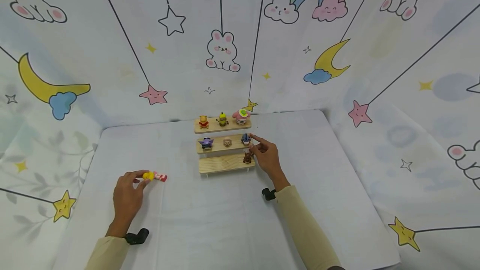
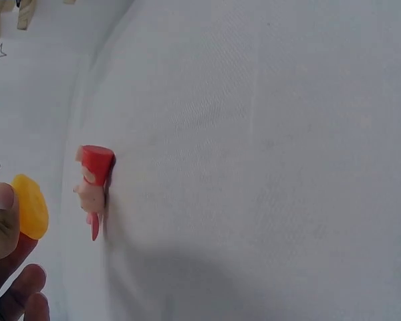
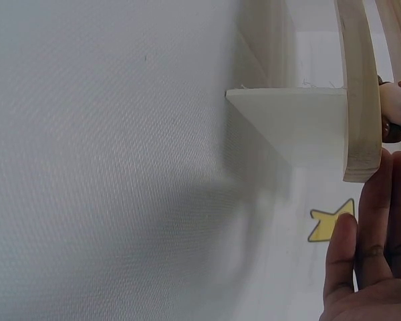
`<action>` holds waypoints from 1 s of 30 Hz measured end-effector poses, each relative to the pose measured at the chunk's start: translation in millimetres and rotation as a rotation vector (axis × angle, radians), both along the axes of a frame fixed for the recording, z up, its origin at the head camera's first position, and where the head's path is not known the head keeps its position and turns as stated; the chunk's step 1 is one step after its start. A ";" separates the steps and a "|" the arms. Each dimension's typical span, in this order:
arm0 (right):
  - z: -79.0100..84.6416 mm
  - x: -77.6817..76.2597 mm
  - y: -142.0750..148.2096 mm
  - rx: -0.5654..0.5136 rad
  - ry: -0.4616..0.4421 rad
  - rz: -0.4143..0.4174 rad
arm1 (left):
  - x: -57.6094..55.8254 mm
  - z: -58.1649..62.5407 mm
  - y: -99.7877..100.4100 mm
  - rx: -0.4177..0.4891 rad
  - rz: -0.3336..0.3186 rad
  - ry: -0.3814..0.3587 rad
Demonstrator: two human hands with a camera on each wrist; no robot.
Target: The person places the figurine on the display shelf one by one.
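Note:
At the left of the table, my left hand pinches a small yellow figurine between thumb and finger. Just beyond it, a pink-and-red toy figurine lies on its side on the cloth. My right hand is at the right end of a three-step wooden display shelf. Its fingertips are beside a blue figurine on the middle step; whether they touch it is unclear. Below them, a brown figurine stands on the lowest step. The right wrist view shows straight fingers by the shelf's end.
A purple figurine and a beige one share the middle step. The top step carries a Winnie-the-Pooh figurine, a yellow-green one and a pink one. A printed curtain rises behind the white-covered table.

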State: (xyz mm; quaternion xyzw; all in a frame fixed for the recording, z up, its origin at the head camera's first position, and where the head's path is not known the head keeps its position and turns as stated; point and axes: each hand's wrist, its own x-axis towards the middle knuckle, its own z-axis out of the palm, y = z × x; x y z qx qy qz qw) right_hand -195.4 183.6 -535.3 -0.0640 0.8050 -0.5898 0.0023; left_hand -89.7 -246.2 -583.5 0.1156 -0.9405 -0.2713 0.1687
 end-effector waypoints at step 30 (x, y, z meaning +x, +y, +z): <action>-1.7 -1.0 -1.0 -0.024 0.003 -0.018 | -14.6 11.1 51.6 0.035 -0.215 0.058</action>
